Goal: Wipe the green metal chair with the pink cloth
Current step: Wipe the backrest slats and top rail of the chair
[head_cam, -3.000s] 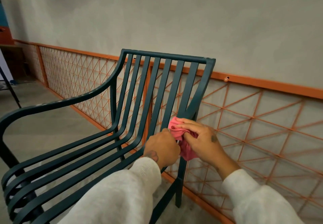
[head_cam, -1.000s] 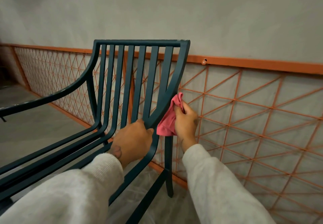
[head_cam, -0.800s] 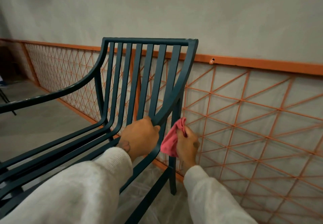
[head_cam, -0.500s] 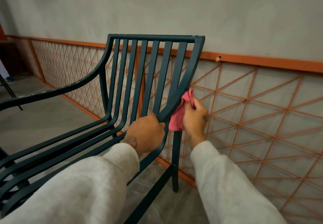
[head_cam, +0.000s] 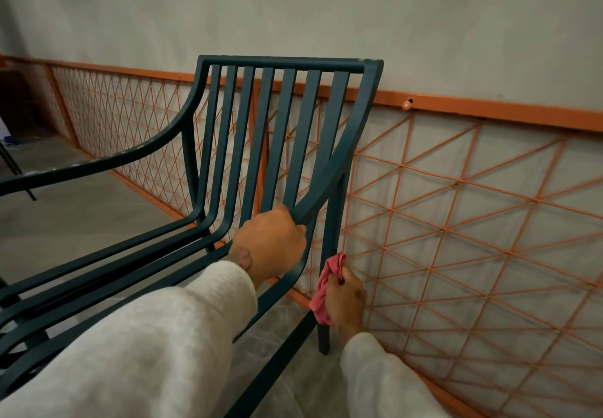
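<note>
The left hand [head_cam: 270, 244] is curling its fingers round the curved side rail [head_cam: 329, 185] of the green metal chair [head_cam: 280, 63], likely steadying the frame, while the right hand [head_cam: 346, 303] is pinching the bunched pink cloth [head_cam: 322, 290] in its fingers against the lower rear leg [head_cam: 336, 215], near the floor [head_cam: 81, 215].

— Dark teal-green on the chair [head_cam: 287, 130], all plain.
— Agreed. Pink on the cloth [head_cam: 321, 293], orange on the rail [head_cam: 489, 111] and on the lattice [head_cam: 442, 229], in a pattern of triangles.
— Also pale grey on the wall [head_cam: 359, 9], off-white on both sleeves [head_cam: 146, 352], grey on the floor [head_cam: 81, 221].
</note>
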The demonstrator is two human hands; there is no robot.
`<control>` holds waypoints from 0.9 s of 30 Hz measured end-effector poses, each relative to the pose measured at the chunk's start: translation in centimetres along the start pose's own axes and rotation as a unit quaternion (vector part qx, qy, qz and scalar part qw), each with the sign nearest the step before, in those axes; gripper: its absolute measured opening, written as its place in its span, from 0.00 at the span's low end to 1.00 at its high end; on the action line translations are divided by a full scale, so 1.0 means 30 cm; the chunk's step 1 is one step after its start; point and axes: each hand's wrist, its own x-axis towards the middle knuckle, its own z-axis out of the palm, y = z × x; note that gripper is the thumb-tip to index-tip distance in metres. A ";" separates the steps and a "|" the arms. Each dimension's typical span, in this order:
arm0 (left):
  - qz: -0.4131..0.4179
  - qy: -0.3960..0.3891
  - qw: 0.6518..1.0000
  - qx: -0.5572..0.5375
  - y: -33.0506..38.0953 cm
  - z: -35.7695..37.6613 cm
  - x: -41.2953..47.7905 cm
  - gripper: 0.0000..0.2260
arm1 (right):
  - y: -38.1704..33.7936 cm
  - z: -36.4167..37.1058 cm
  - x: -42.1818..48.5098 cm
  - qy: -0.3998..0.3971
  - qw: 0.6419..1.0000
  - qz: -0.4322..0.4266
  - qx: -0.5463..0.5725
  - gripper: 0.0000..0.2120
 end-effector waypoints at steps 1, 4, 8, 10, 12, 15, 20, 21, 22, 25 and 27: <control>-0.002 0.001 1.000 0.000 0.000 -0.001 -0.002 0.09 | -0.023 0.000 0.007 -0.003 1.000 0.002 0.006 0.12; -0.003 -0.004 1.000 -0.005 0.003 -0.001 -0.002 0.09 | -0.152 -0.014 0.040 0.029 0.998 -0.039 0.031 0.13; -0.005 -0.015 1.000 -0.012 0.002 -0.003 -0.006 0.08 | -0.395 -0.075 0.116 0.037 0.987 -0.136 0.074 0.15; -0.005 -0.021 1.000 -0.017 0.002 -0.007 -0.008 0.08 | -0.501 -0.107 0.156 0.023 0.983 -0.150 0.101 0.15; -0.006 -0.025 0.999 -0.020 0.001 -0.010 -0.011 0.08 | -0.583 -0.136 0.187 0.005 0.981 -0.162 0.110 0.15; -0.006 -0.023 0.999 -0.027 0.008 -0.015 -0.011 0.09 | -0.659 -0.169 0.221 -0.002 0.976 -0.187 0.113 0.15; -0.001 -0.020 0.999 -0.034 0.011 -0.018 -0.015 0.07 | -0.559 -0.128 0.159 0.023 0.979 -0.188 0.075 0.17; -0.003 -0.018 0.999 -0.037 0.014 -0.019 -0.016 0.07 | -0.515 -0.120 0.142 0.024 0.981 -0.183 0.065 0.17; -0.005 -0.016 0.999 -0.036 0.016 -0.019 -0.018 0.08 | -0.469 -0.113 0.129 0.017 0.982 -0.174 0.064 0.17; -0.006 -0.015 0.999 -0.044 0.016 -0.019 -0.028 0.08 | -0.387 -0.127 0.112 -0.014 0.988 -0.144 0.057 0.17; 0.003 -0.016 0.998 -0.052 0.013 -0.021 -0.028 0.06 | -0.406 -0.161 0.130 -0.005 0.988 -0.145 0.045 0.16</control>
